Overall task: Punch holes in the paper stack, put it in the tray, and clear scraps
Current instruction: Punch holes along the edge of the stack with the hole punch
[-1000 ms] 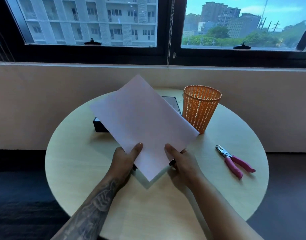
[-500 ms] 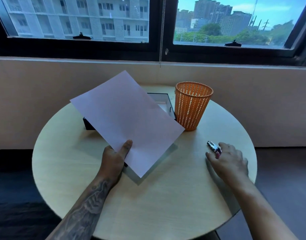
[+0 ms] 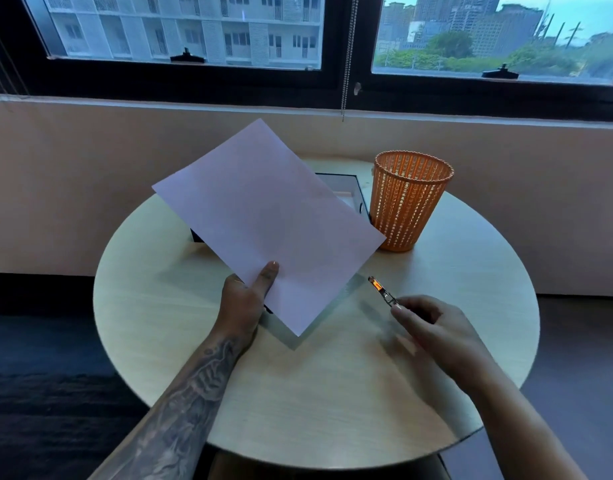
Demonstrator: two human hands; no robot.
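Now right hand (image 3: 433,327) fingers clamp the slim metal hole punch (image 3: 381,291), lifted from 3 o'clock; left hand (image 3: 242,299) pinches the white paper stack (image 3: 270,220). Punching next.

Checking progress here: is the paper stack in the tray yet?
No, the left hand holds the paper stack up at a tilt, in front of the tray rather than inside it.

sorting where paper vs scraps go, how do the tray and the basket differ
The tray is black, low and rectangular; the basket is orange, tall and round. The tray has solid walls; the basket is perforated all over. The paper hides most of the tray; the basket shows almost whole. Both are open-topped and stand side by side at the table's far edge.
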